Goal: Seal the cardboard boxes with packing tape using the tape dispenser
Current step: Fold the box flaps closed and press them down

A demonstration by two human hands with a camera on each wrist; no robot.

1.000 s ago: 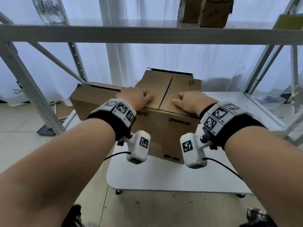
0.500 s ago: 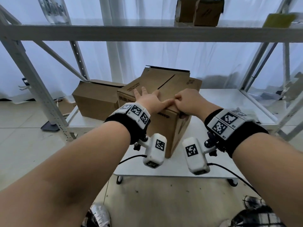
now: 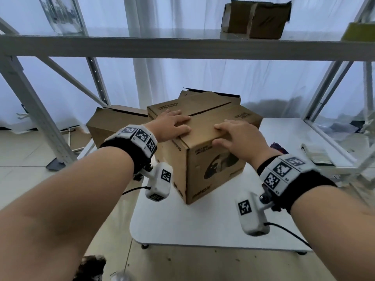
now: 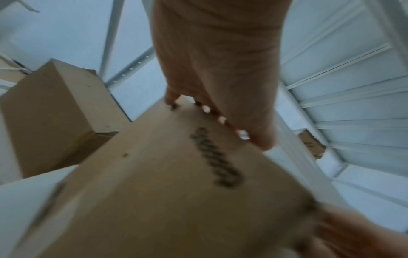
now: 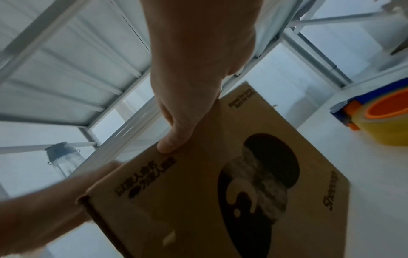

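Observation:
A brown printed cardboard box stands on the white table with one corner turned towards me; its top flaps are closed and show a bare seam. My left hand lies flat on the top at its left side, fingers straight. My right hand rests on the top's near right edge, its thumb down the printed side. A blue tape dispenser with an orange hub and a yellowish roll sits on the table right of the box, untouched. The left wrist view shows the box side blurred.
A second box sits at the back left, and a third box stands right behind the one I touch. A steel shelf beam crosses overhead, bearing small boxes and a glass jar. A flat booklet lies at the table's right.
The box has turned so a corner now faces me instead of a flat side. My hands have spread apart, the right one shifting to the right edge.

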